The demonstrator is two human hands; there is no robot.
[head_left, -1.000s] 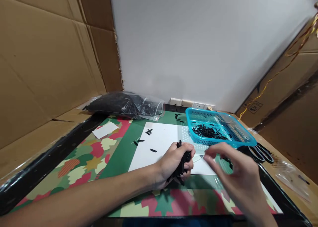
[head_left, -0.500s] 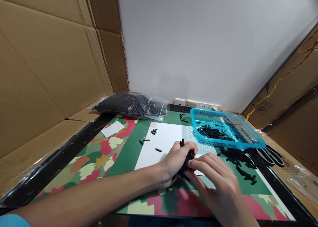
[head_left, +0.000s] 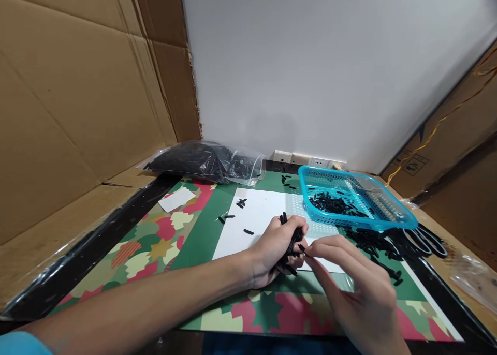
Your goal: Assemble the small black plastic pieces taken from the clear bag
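My left hand (head_left: 277,249) is closed around a bunch of small black sticks (head_left: 290,251), whose ends poke out above and below the fist. Just to its right, my right hand (head_left: 353,272) pinches one short black piece (head_left: 302,249) between thumb and fingertips. Both hands are above the near edge of a white sheet (head_left: 264,212) on a patterned green mat (head_left: 198,225). A few loose black pieces (head_left: 249,232) lie on the sheet and beside it. What exactly the black pieces are, I cannot tell.
A blue plastic basket (head_left: 361,223) with many black pieces stands at the back right. More pieces (head_left: 373,241) and black-handled scissors-like loops (head_left: 423,241) lie before it. A clear bag of black material (head_left: 205,163) rests at the back left. Cardboard (head_left: 77,86) walls the left side.
My right hand has drawn back to the right from the bunch, with a single black piece now showing at its fingertips. My left hand has stayed nearly in place.
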